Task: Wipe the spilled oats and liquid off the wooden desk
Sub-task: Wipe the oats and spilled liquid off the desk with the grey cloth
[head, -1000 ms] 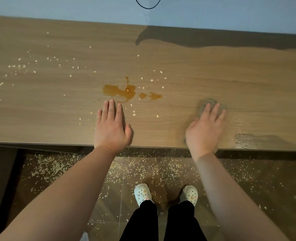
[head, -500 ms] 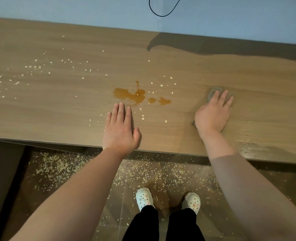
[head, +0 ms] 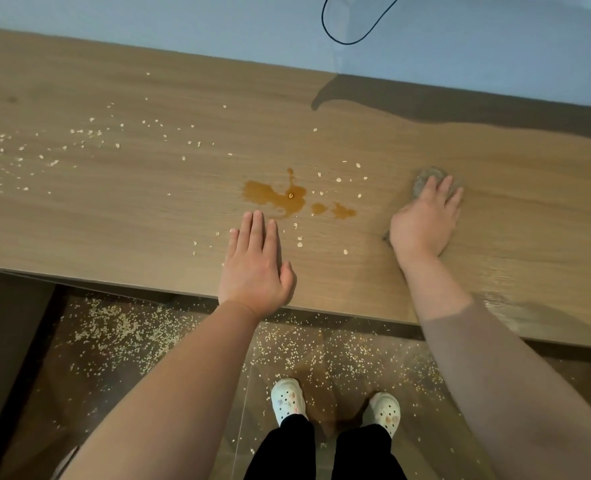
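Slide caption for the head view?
Right hand presses grey cloth on wooden desk; left hand flat beside brown spill and oats.

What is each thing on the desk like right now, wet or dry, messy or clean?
brown puddle, wet, not wiped up.
oats, loose, scattered across the desk.
cloth, flat under the right hand.
right hand, fingers straight, pressing the cloth.
left hand, flat on the desk, holding nothing.
desk, messy at left, wet sheen at right.

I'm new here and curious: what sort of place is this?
Probably a room in a home, perhaps a study: a wooden desk stands against a pale blue wall, a black cable hangs down it, and the person wears white clogs.
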The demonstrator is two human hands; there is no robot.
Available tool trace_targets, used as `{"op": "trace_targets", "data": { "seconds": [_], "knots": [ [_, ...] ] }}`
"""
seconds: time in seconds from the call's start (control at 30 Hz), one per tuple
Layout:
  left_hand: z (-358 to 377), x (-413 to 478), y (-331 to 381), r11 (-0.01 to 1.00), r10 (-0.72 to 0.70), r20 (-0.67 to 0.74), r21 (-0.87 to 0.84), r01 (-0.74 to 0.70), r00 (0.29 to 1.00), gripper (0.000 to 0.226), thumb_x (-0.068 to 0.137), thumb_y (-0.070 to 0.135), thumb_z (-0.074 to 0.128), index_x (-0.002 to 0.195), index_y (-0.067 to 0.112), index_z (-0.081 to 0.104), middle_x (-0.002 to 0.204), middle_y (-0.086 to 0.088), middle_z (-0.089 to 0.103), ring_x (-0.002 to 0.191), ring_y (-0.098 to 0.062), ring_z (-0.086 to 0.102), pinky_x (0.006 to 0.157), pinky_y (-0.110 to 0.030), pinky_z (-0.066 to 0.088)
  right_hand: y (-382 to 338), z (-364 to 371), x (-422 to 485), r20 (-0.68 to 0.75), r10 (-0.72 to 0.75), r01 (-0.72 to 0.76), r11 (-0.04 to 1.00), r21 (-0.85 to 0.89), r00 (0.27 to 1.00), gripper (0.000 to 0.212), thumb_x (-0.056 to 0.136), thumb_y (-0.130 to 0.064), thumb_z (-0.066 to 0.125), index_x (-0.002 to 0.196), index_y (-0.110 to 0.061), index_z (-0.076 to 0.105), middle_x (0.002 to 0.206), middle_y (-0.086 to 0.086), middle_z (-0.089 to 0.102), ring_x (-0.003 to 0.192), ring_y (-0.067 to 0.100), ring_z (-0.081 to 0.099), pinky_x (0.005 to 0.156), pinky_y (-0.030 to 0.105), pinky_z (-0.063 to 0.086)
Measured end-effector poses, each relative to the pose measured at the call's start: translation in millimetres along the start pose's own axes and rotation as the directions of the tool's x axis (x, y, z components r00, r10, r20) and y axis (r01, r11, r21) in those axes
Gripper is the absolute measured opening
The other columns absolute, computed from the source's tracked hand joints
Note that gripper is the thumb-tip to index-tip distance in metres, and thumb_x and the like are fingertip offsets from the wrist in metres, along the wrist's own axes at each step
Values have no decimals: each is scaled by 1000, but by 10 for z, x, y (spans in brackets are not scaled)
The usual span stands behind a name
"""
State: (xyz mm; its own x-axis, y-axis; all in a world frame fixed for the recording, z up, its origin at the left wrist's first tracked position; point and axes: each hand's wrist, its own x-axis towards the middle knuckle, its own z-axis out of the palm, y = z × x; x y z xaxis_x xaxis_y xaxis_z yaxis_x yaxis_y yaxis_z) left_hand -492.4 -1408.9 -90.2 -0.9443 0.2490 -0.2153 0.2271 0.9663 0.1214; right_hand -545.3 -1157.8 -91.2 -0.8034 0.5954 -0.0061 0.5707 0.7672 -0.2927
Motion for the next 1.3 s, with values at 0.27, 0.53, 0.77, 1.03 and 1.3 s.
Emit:
{"op": "trace_targets", "data": {
  "seconds": [0.27, 0.53, 0.77, 1.03, 1.3],
  "knots": [
    [-32, -12, 2, 1000, -3, 39, 11, 3, 999, 78, 91, 48, 14, 156, 7, -1, 162, -17, -10, 150, -29, -15, 120, -43, -12, 100, 80, -347, 113, -436, 443, 895, -48, 893, 55, 100, -16, 35, 154, -15, 24, 162, 7, 17, 151, 27, 8, 122, 44, 12],
    [-224, 200, -372, 994, -82, -94, -81, 75, 992, 73, 93, 52, 15, 157, 17, 10, 164, -2, 6, 151, -19, -2, 121, -46, -7, 63, 73, -344, 122, -415, 425, 903, -67, 902, 56, 99, -13, 38, 153, -13, 25, 162, 8, 18, 150, 28, 9, 123, 43, 13],
    [-270, 668, -960, 988, -25, -124, -157, 5, 992, 62, 98, 36, 21, 155, 11, 19, 164, -3, 10, 151, -19, 0, 122, -39, 0, 84, 25, 171, 96, -226, 238, 960, -149, 969, 57, 100, -14, 34, 155, -9, 19, 163, 11, 12, 150, 33, 8, 122, 46, 14],
    [-239, 701, -1111, 979, 89, -133, -169, -111, 987, 69, 91, 42, 17, 154, 15, 27, 162, -1, 18, 151, -17, 5, 122, -38, 4, -44, 33, 111, 127, -344, 360, 924, -130, 930, 58, 99, -13, 34, 155, -11, 20, 163, 11, 13, 150, 33, 6, 122, 47, 12],
    [-220, 701, -1117, 982, 97, -118, -149, -114, 988, 77, 87, 52, 13, 154, 16, 26, 163, -2, 15, 151, -16, 4, 122, -40, 3, -37, 48, 520, 78, -111, 117, 990, -77, 991, 59, 96, -10, 39, 153, -7, 24, 162, 13, 15, 149, 37, 10, 121, 49, 12]
  ]
}}
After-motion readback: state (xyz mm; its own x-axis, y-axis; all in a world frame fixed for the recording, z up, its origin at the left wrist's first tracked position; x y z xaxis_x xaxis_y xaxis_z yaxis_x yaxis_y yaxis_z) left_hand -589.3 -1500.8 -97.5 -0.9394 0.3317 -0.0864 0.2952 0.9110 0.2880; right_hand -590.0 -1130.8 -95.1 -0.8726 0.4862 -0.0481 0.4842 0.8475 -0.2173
